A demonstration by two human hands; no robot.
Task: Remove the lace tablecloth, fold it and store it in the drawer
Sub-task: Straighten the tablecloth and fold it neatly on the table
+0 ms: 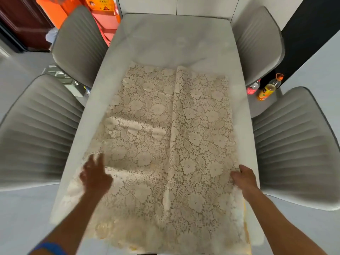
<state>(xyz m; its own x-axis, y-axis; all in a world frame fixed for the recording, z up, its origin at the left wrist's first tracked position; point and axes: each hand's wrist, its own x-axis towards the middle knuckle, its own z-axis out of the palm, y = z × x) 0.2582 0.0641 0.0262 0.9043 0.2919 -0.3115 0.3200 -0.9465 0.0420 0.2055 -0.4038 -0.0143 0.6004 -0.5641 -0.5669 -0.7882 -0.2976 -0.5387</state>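
1. Leftmost, two grey chairs (42,129) stand along the table's left side, close to its edge; a fold swung outward could brush them.
2. Next, the left hand (95,173) is over the near-left part of the cloth (161,137), fingers spread and straight, gripping nothing. It is blurred, so I cannot tell whether it presses the lace or hovers just above it.
3. Centrally, the cloth lies on the white table (171,37), covering the near half, its near edge hanging toward the person. It already seems doubled, with a lengthwise crease running up the middle and a layer edge beside it.
4. By its look it should be light, limp and open-weave: it will sag and drape rather than hold shape, may slide on the smooth top, and fingers could snag in the holes. Taking it at corners or along the side edges, both layers pinched together, seems safest.
5. Further right, the right hand (243,178) grips the cloth's right edge, fingers curled over the lace.
6. Rightmost, two more chairs, with bottles (267,89) on the floor between them. No drawer is in view.
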